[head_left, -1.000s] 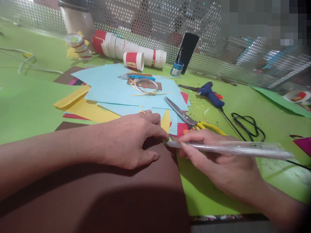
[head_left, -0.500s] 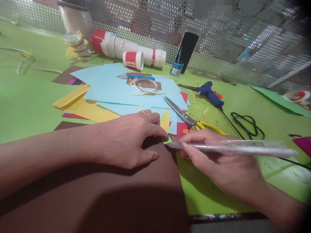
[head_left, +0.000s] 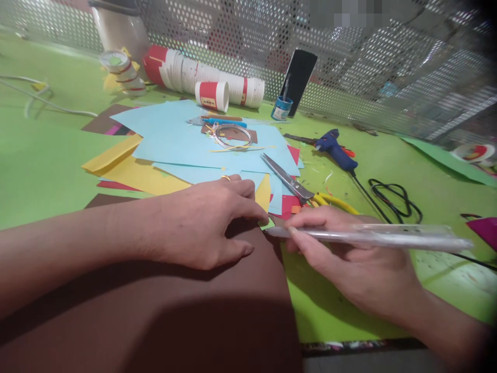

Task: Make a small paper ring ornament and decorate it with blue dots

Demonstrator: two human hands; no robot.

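Observation:
A large brown sheet of paper [head_left: 217, 311] covers the near part of the table. My left hand [head_left: 217, 223] lies on it with thumb and fingers apart, a ring on one finger. Its index fingertip presses a small green paper scrap [head_left: 267, 224] near the sheet's far right corner. Between the fingers of my right hand [head_left: 349, 254] is a clear-barrelled pen [head_left: 373, 237], held nearly level. The pen's tip points left and meets the brown sheet beside the scrap. Just beyond the right hand lie scissors [head_left: 289, 181] with yellow handles.
Light blue sheets [head_left: 174, 140] and a yellow sheet [head_left: 143, 168] lie beyond my left hand, with a wire-like ring [head_left: 233, 137] on top. A blue glue gun [head_left: 336, 149] with a black cord is at right. Stacked paper cups [head_left: 194, 72] and a phone [head_left: 301, 77] stand near the perforated screen.

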